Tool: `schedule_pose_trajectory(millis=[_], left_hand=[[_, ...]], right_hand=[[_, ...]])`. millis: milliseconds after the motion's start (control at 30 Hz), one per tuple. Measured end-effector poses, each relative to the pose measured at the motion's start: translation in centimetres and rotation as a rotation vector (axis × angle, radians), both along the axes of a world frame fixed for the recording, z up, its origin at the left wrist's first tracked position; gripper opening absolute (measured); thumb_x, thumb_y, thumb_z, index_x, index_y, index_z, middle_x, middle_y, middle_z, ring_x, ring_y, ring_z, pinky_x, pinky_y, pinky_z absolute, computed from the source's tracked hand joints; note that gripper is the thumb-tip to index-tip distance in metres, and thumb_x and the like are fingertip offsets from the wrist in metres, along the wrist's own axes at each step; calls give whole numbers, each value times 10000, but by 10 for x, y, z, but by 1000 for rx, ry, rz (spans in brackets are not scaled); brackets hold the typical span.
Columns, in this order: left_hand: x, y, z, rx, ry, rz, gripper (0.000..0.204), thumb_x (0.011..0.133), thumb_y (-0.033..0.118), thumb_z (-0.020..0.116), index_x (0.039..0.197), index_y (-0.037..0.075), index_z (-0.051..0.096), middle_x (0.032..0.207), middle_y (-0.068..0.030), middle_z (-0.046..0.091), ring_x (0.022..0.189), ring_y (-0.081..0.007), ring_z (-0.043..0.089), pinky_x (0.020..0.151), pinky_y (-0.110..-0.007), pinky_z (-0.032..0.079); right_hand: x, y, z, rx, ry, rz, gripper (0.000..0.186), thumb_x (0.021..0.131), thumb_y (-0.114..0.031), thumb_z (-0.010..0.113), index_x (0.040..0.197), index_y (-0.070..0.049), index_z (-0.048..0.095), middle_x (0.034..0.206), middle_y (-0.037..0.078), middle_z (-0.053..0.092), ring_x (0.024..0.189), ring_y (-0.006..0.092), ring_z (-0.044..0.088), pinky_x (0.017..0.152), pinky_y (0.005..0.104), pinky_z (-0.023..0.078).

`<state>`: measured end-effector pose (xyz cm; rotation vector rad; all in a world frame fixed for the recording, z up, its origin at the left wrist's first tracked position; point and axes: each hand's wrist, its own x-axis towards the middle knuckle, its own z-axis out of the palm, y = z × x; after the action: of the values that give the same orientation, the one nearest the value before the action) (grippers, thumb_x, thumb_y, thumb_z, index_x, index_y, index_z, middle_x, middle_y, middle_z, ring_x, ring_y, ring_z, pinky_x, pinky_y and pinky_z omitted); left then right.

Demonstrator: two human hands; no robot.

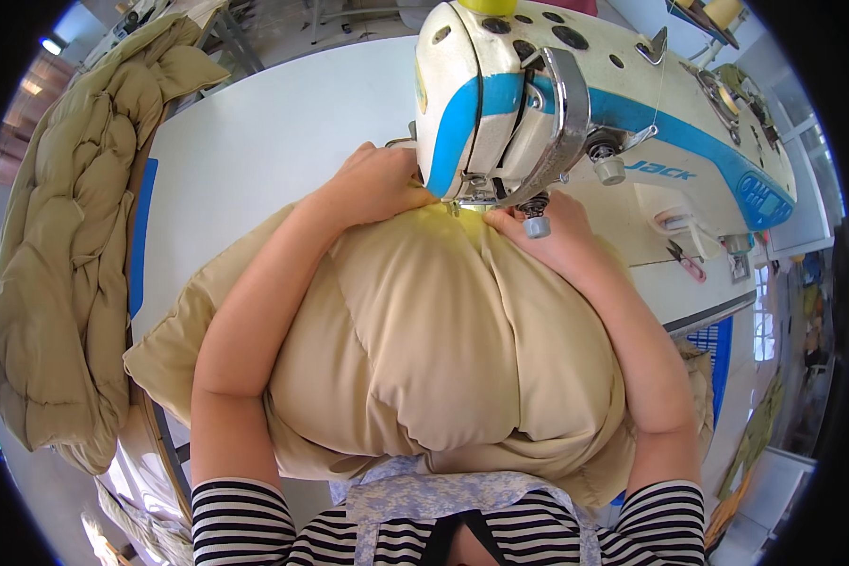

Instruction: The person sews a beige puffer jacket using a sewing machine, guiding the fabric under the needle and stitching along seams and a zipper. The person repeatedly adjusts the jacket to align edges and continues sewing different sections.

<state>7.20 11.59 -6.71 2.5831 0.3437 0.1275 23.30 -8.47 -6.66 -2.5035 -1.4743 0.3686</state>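
Observation:
A puffy beige padded garment (434, 330) is bunched between my arms, its far edge under the lit needle area of a white and blue sewing machine (453, 104). My left hand (379, 184) is closed on the fabric just left of the presser foot (456, 209), its fingertips partly hidden by the machine head. Right of the needle, my right hand (555, 226) pinches the garment's edge; thread knobs cover some of its fingers. Both forearms rest along the bulging cloth.
Another padded beige piece (71, 226) hangs over the table's left side. Pink-handled thread snips (689, 262) lie right of the machine arm on the white tabletop (283, 113). A blue plastic crate (712, 354) stands below the table's right edge.

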Motion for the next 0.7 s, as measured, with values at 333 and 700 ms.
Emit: schedule_pose_trajectory(millis=[333, 700], left_hand=[[4, 4, 7, -48, 35, 2, 333, 836, 312, 689, 1068, 77, 726, 1057, -157, 742, 1008, -357, 677, 938, -438, 498], [8, 14, 4, -109, 26, -32, 351, 833, 331, 701, 1073, 80, 745, 1043, -160, 747, 994, -359, 682, 888, -428, 519]], right_hand=[[2, 3, 2, 34, 31, 20, 343, 860, -451, 694, 897, -120, 776, 864, 129, 749, 846, 344, 710, 760, 440, 547], [-5, 5, 4, 75, 45, 18, 318, 875, -334, 620, 834, -45, 747, 811, 193, 715, 819, 394, 689, 742, 489, 536]])
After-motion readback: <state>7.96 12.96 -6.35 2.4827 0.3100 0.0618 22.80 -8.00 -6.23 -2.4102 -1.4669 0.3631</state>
